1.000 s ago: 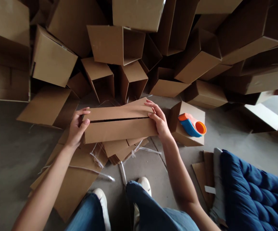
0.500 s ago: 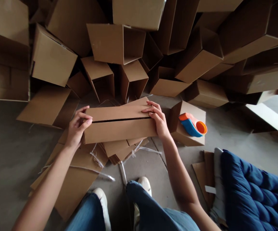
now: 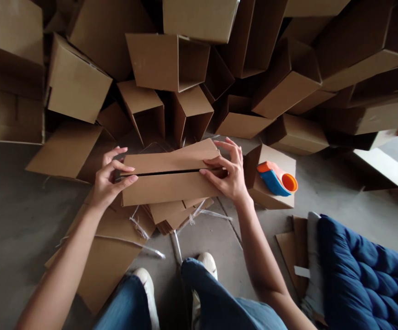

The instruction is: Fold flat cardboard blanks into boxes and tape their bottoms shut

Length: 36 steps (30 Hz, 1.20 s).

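In front of me is a brown cardboard box [image 3: 166, 187], its two long top flaps folded inward with a narrow dark gap between them. My left hand [image 3: 108, 178] grips the box's left end, thumb on the near flap and index finger on the far one. At the right end my right hand [image 3: 229, 172] holds on with its thumb on the near flap and fingertips on the far flap. The far flap's right end tilts up a little. To the right, an orange and blue tape dispenser [image 3: 277, 178] lies on another carton [image 3: 268, 201].
Several open cartons [image 3: 152, 62] are heaped across the back. Flat cardboard sheets [image 3: 106, 266] and white strapping strips [image 3: 216, 214] lie on the concrete floor near my feet. A blue tufted cushion [image 3: 367, 270] is at the lower right.
My right hand has shifted, its thumb now on top of the near flap and its fingers more spread. The left thumb has moved down onto the near flap. The far flap's right end has risen slightly.
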Motion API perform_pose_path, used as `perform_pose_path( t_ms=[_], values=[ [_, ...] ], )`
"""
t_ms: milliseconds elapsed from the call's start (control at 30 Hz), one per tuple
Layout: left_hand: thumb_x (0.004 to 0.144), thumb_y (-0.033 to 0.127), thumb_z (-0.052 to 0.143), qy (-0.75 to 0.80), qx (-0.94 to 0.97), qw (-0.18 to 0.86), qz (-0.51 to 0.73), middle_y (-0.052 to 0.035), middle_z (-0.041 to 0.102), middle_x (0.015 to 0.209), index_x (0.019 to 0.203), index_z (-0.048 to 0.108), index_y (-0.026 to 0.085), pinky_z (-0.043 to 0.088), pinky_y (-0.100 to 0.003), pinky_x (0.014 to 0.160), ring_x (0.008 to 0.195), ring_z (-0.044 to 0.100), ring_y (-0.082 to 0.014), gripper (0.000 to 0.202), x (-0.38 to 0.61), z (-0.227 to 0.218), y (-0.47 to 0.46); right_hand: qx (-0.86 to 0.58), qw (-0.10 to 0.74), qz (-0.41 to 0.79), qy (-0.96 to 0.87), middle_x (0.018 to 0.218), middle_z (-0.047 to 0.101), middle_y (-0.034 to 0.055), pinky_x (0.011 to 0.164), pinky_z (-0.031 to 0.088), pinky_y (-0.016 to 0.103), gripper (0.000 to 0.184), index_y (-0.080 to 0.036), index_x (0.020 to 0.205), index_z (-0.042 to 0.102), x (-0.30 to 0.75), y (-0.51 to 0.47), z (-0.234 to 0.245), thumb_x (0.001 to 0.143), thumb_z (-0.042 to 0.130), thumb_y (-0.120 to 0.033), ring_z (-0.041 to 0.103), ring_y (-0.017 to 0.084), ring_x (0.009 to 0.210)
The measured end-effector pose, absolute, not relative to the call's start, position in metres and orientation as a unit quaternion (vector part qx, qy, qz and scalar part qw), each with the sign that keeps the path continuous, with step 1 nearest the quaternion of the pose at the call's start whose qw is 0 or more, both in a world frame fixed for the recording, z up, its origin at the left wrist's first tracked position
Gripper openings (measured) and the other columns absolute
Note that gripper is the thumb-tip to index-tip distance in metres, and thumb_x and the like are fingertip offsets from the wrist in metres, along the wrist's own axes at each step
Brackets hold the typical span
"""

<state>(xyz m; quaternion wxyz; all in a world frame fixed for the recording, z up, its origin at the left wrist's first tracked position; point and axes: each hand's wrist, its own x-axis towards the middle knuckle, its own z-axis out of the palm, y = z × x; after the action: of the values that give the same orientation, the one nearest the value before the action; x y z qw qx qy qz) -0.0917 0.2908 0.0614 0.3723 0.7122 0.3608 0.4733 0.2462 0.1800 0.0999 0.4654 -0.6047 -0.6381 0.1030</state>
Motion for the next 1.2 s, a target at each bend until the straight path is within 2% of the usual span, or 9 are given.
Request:
perform_pose_path(
  t_ms=[67,167,333,467,600,767,867,1000,1200],
  values=[
    [0.075,0.044,0.09,0.361,0.711,0.372,0.475,-0.0034,0.066,0.139,0.079,0.076,0.03,0.029,-0.064,0.127,0.15,0.045,-0.0352,0.02,-0.09,0.062,0.291,-0.602,0.465,0.102,-0.641,0.14,0.061,-0.0017,0.128,0.015,0.072,0.011,-0.038,0.088,0.079,0.247,0.18,0.099,0.085,0.081,-0.048,0.034,0.04,0.153],
    [0.076,0.044,0.089,0.364,0.707,0.372,0.48,-0.0028,0.068,0.137,0.077,0.075,0.031,0.025,-0.065,0.129,0.15,0.045,-0.0347,0.019,-0.088,0.061,0.292,-0.596,0.472,0.102,-0.642,0.134,0.064,-0.0008,0.125,0.027,0.07,0.007,-0.04,0.086,0.08,0.247,0.181,0.098,0.088,0.078,-0.046,0.043,0.039,0.145],
    [0.077,0.042,0.089,0.363,0.703,0.375,0.483,-0.0029,0.07,0.135,0.075,0.076,0.031,0.023,-0.066,0.129,0.151,0.045,-0.0344,0.017,-0.087,0.06,0.291,-0.6,0.485,0.093,-0.63,0.122,0.067,0.0026,0.12,0.034,0.071,0.021,-0.036,0.072,0.076,0.245,0.183,0.099,0.088,0.078,-0.049,0.05,0.038,0.136],
    [0.078,0.041,0.087,0.377,0.696,0.376,0.483,-0.0034,0.071,0.133,0.072,0.074,0.029,0.023,-0.067,0.129,0.149,0.047,-0.035,0.019,-0.086,0.059,0.29,-0.603,0.501,0.137,-0.606,0.122,0.067,0.0027,0.12,0.036,0.069,0.028,-0.033,0.067,0.073,0.245,0.186,0.096,0.087,0.078,-0.051,0.049,0.037,0.14],
    [0.08,0.037,0.085,0.378,0.693,0.377,0.484,-0.0028,0.071,0.131,0.072,0.073,0.029,0.021,-0.07,0.128,0.148,0.048,-0.0356,0.017,-0.085,0.058,0.29,-0.598,0.518,0.202,-0.577,0.132,0.064,0.0021,0.126,0.031,0.065,0.029,-0.031,0.069,0.074,0.246,0.189,0.091,0.089,0.077,-0.053,0.042,0.034,0.149],
    [0.079,0.037,0.085,0.381,0.693,0.376,0.484,-0.0026,0.071,0.131,0.072,0.073,0.029,0.019,-0.072,0.128,0.149,0.046,-0.0371,0.016,-0.086,0.056,0.291,-0.576,0.488,0.296,-0.586,0.153,0.055,-0.0027,0.133,0.012,0.063,0.028,-0.036,0.092,0.083,0.261,0.187,0.089,0.095,0.067,-0.059,0.026,0.031,0.161],
    [0.08,0.039,0.085,0.385,0.692,0.378,0.479,-0.0036,0.071,0.133,0.073,0.073,0.028,0.02,-0.071,0.128,0.15,0.045,-0.0374,0.017,-0.086,0.057,0.29,-0.567,0.452,0.333,-0.603,0.162,0.047,-0.0064,0.134,0.005,0.063,0.027,-0.039,0.103,0.083,0.271,0.185,0.088,0.091,0.072,-0.06,0.015,0.031,0.165],
    [0.081,0.042,0.084,0.386,0.687,0.384,0.48,-0.006,0.069,0.135,0.073,0.071,0.026,0.022,-0.07,0.127,0.15,0.045,-0.0373,0.022,-0.083,0.058,0.289,-0.563,0.454,0.325,-0.609,0.163,0.047,-0.0076,0.134,0.007,0.065,0.027,-0.042,0.106,0.082,0.276,0.185,0.083,0.084,0.082,-0.055,0.017,0.031,0.164],
    [0.081,0.043,0.083,0.385,0.684,0.392,0.48,-0.0074,0.068,0.137,0.075,0.07,0.026,0.027,-0.063,0.128,0.148,0.047,-0.0355,0.022,-0.08,0.058,0.288,-0.567,0.458,0.327,-0.601,0.162,0.048,-0.0068,0.134,0.009,0.063,0.025,-0.042,0.107,0.082,0.273,0.185,0.081,0.084,0.083,-0.053,0.021,0.031,0.163]
  ],
)
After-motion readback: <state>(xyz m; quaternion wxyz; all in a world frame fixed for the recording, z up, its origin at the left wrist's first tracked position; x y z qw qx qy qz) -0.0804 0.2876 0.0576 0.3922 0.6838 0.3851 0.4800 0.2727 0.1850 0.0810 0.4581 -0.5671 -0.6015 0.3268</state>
